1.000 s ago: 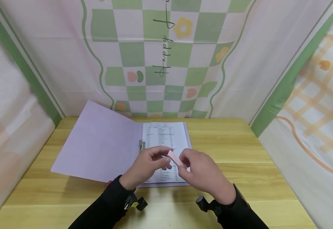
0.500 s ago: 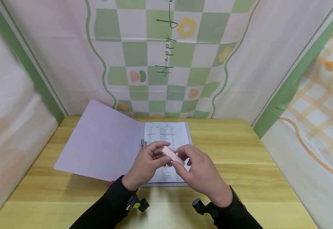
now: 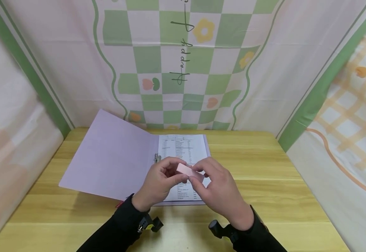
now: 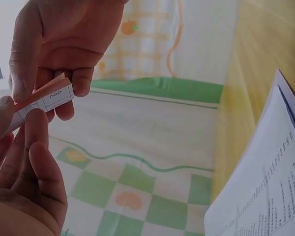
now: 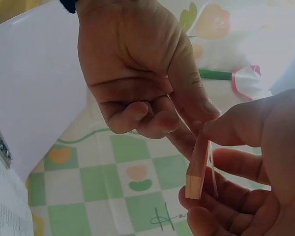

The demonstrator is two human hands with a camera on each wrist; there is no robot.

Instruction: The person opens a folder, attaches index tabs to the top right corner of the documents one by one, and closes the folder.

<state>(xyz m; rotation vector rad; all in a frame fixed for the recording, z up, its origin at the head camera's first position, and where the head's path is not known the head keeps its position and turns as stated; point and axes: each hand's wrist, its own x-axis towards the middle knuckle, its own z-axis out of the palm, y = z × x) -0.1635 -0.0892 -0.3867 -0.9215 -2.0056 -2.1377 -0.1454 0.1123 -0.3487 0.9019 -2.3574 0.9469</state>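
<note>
Pink oblong paper pad, pinched in the fingers of left hand and right hand, looks light, easily creased; best held by its edges.

My left wrist view shows me "deli", upside down, on the pink pad. I read "Happy" sideways on the checked curtain; print on the paper sheet is too small.

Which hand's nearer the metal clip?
Left. In the head view, the left hand is close to the metal clip, on its near side; the right hand is farther off, to the right.
</note>
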